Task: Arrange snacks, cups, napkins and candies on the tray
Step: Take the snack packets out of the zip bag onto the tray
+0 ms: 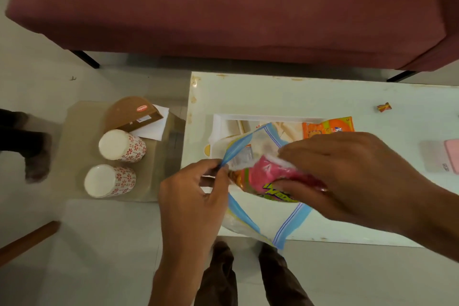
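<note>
A clear zip bag (250,216) with blue edges hangs over the white tray (219,123). My left hand (196,196) pinches the bag's blue rim. My right hand (347,176) grips a pink snack packet (268,176) at the bag's mouth. An orange snack packet (327,128) lies on the tray's far right part. Two white paper cups with red flowers (121,145) (109,181) lie on their sides on a low glass stand to the left, beside a brown napkin holder (131,113) with white napkins (155,128). One wrapped candy (383,107) lies on the table at the right.
The white table (323,97) carries a pink object (452,155) at its right edge. A maroon sofa (223,7) spans the back. My legs (248,276) stand at the table's near edge. A wooden bar (27,241) sticks in at lower left.
</note>
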{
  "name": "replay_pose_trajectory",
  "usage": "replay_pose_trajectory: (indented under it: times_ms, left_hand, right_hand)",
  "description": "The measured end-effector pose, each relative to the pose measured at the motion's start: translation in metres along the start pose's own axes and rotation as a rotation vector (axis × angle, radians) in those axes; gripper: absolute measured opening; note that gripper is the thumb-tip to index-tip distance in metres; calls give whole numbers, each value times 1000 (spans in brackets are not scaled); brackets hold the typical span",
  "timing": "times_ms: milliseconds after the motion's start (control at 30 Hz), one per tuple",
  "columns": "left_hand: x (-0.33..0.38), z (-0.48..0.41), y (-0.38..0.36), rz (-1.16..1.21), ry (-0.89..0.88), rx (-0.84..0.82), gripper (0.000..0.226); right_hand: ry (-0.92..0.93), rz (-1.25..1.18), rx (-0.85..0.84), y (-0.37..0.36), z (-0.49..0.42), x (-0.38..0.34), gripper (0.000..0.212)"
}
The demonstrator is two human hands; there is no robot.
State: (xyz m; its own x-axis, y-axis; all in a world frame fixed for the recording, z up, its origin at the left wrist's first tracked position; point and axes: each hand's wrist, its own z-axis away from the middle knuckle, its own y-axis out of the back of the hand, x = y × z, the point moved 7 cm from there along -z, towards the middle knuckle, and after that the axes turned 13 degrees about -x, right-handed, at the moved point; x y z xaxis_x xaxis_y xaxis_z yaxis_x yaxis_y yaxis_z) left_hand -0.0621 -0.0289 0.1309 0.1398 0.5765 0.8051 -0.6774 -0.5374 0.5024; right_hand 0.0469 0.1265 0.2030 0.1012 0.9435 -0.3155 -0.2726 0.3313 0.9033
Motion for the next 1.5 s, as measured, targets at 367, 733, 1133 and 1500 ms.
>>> replay_pose_trajectory:
  times_ms: [367, 733, 1133, 1500]
  left_hand:
    - [-23, -11, 5, 67, 40, 84, 13]
    - [-3, -15, -19, 77, -11, 100, 16]
    - [8, -20, -38, 76, -7, 123, 26]
    - [29, -11, -48, 52, -10, 121, 21]
  right_hand:
    - [-603, -1028, 613, -11, 108, 110, 45]
    - [-982, -1028, 535, -196, 118, 224, 28]
    - [-1004, -974, 215, -299, 99, 264, 31]
    - [-778, -708, 691, -120, 113, 183, 21]
